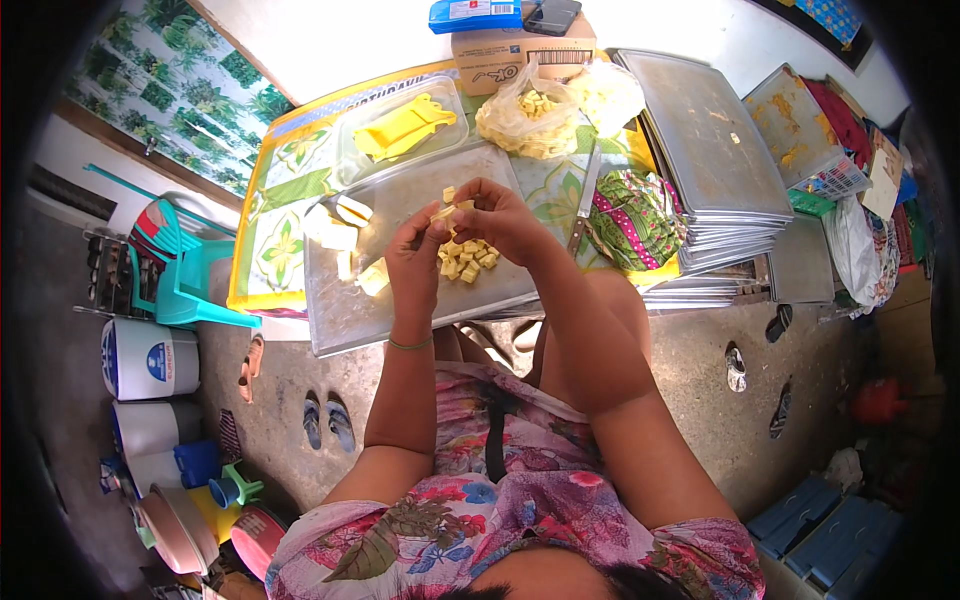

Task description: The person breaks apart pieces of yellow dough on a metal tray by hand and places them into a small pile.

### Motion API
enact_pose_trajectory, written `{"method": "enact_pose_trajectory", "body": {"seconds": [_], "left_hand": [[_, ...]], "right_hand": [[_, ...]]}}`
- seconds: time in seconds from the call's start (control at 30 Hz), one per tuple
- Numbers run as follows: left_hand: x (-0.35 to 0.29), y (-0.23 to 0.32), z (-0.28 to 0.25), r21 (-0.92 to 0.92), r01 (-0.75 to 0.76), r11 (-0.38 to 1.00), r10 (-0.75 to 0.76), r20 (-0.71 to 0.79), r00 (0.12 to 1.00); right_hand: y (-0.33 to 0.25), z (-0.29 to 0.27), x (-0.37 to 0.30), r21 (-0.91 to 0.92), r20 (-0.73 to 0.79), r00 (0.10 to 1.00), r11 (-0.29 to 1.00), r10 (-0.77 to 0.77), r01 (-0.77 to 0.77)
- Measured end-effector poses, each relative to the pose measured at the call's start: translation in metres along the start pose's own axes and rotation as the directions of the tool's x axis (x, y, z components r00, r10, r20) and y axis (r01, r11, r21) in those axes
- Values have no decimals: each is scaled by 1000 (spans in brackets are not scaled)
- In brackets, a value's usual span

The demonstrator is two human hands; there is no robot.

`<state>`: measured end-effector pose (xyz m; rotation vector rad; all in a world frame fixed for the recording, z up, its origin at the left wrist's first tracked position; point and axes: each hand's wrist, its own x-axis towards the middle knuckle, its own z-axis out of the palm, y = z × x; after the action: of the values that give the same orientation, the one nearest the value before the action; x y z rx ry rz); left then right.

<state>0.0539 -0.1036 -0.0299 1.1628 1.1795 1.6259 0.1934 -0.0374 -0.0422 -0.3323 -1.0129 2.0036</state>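
Observation:
Over a metal tray (345,310), my left hand (415,255) and my right hand (503,225) meet with bent fingers. Both pinch a small pale yellow piece (452,212) between their fingertips; its exact kind is unclear. Beneath my hands lies a loose pile of pale yellow cubes (468,262), partly covered by my fingers. Larger whitish-yellow blocks (335,232) rest on the tray to the left of my left hand. A thin green band circles my left wrist.
Behind the tray stand a clear plastic container (350,165) with a yellow sheet and a plastic bag (530,120) of cubes. On the right are a knife (585,205), a patterned cloth bundle (635,218) and stacked metal trays (700,130). A cardboard box (520,55) is at the back.

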Motion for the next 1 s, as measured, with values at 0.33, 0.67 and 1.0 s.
{"method": "enact_pose_trajectory", "body": {"seconds": [0.33, 0.67, 1.0], "left_hand": [[-1, 0, 1, -113, 79, 990, -82, -28, 996], [0, 2, 3, -82, 88, 993, -89, -7, 996], [-1, 2, 7, -153, 107, 983, -113, -38, 993]], "right_hand": [[-2, 13, 0, 244, -35, 994, 965, 102, -91], [2, 4, 2, 97, -27, 998, 994, 52, -49], [5, 9, 2, -203, -91, 990, 976, -104, 84]]}}
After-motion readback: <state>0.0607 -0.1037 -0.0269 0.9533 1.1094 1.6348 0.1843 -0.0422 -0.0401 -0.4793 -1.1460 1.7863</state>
